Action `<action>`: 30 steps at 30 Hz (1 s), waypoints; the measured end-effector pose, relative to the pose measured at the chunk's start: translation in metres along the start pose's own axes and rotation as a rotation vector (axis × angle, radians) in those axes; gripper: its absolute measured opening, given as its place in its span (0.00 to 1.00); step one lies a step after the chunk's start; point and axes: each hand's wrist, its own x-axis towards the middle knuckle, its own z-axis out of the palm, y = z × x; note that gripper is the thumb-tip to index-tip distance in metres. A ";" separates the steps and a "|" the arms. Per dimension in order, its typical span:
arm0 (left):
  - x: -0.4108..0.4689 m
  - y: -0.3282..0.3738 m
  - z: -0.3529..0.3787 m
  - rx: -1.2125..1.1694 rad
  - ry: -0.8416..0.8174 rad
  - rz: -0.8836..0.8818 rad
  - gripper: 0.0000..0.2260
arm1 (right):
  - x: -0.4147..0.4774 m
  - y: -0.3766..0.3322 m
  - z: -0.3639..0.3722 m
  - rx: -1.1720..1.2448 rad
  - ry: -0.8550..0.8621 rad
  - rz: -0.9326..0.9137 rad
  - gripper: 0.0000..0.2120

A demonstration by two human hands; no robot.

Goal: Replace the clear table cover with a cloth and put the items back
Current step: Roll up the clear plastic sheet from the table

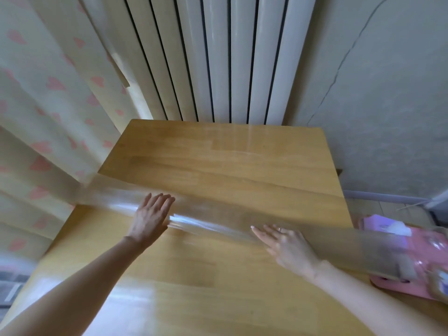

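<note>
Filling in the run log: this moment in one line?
clear cover: rolled tube across table; left hand: flat on it; right hand: flat on it

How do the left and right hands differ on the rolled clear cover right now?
The left hand sits farther across the table, fingers pointing toward the radiator; the right hand is nearer, fingers angled leftward. The right hand wears a ring; the left shows none. Both lie flat, fingers straight, on the rolled clear cover.
</note>
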 end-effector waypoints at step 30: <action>-0.030 0.084 -0.049 -0.680 0.233 -1.022 0.29 | 0.030 -0.027 0.001 -0.009 -0.220 0.159 0.57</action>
